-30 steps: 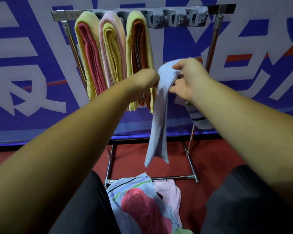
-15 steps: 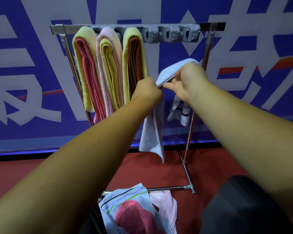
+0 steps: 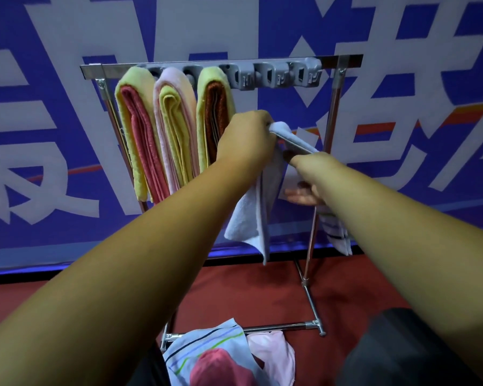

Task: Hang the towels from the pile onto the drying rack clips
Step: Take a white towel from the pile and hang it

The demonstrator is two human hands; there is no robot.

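Head view: red floor point(image 3: 248, 296), blue banner wall point(image 3: 39, 162); left hand point(image 3: 246, 137) grips pale towel point(image 3: 251, 215), right hand point(image 3: 304, 195) straight-fingered.

wall: blue banner point(image 3: 67, 246), large white characters | floor point(image 3: 248, 296): dark red, possibly carpet

Pale blue towel point(image 3: 248, 215) draped mid-air, three clipped towels point(image 3: 176, 121), pile point(image 3: 223, 355) below rack point(image 3: 346, 59)

Right hand point(image 3: 304, 195) released blue towel point(image 3: 251, 218) top, dropped lower; left hand point(image 3: 246, 137) alone grips fold
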